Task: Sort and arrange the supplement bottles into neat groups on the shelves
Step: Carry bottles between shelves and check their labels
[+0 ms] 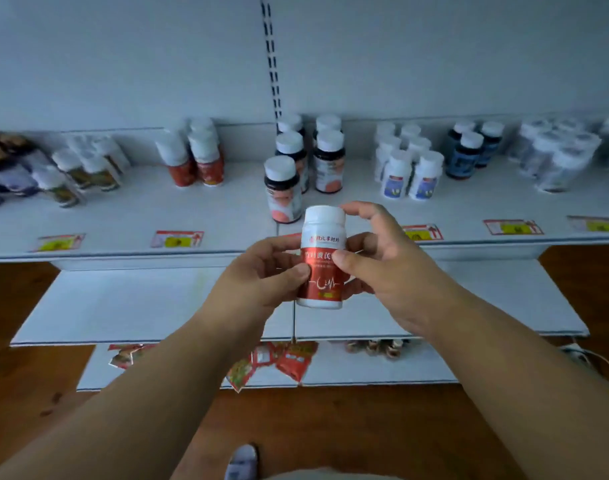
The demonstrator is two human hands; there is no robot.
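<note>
Currently both hands are gripping one red-label bottle point(321, 261) upright in mid-air, in front of the top shelf point(123, 216). The left hand point(261, 271) is clasping the lower left side, thumb pressing on the label; the right hand point(375, 251) is wrapping the right side, thumb on the label, fingers point(360, 211) reaching up by the white cap. Neither hand is free.

Step in hand, judging by the pose: checking the label to decide which group it belongs to. Not yet placed.

Beyond and to the left of the left hand, a matching red-label group point(195, 157) is standing on the shelf — likely the target. Just beyond the held bottle, a dark-bottle group point(296, 161) is sitting close; farther right of the right hand, white bottles with blue labels point(407, 164) and dark blue bottles point(472, 147) are lining up.

Next move is probably calling for one hand letting go, the other carrying the bottle up and leftward, setting it upright beside the red ones without knocking the nearest dark bottle.
</note>
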